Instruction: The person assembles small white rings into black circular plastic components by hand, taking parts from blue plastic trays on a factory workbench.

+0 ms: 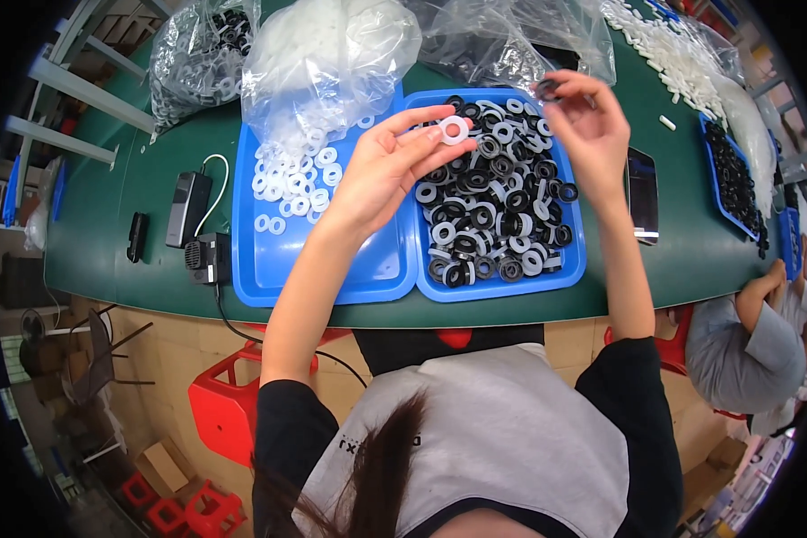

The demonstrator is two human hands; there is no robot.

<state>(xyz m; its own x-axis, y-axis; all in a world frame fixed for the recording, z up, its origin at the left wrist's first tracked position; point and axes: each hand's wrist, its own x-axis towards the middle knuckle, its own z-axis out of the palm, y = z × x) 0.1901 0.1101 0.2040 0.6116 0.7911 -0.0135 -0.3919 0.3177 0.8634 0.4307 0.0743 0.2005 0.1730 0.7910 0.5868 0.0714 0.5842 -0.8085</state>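
My left hand (390,161) is closed on a white ring washer (455,130), pinched at the fingertips above the gap between two blue trays. In my right hand (592,125) a black ring (547,89) is pinched between thumb and fingers, over the far right corner of the right tray. That right blue tray (500,292) is heaped with black and white rings (493,197), several of them paired black with white. Loose white washers (298,184) lie in the far part of the left blue tray (323,289), spilling from a clear plastic bag (332,54).
A bag of black and white parts (197,72) stands at the far left. Near it are a black power bank (188,208) with a white cable and a small black device (208,258). A phone (642,195) lies right of the trays. Another person (746,345) sits at the right.
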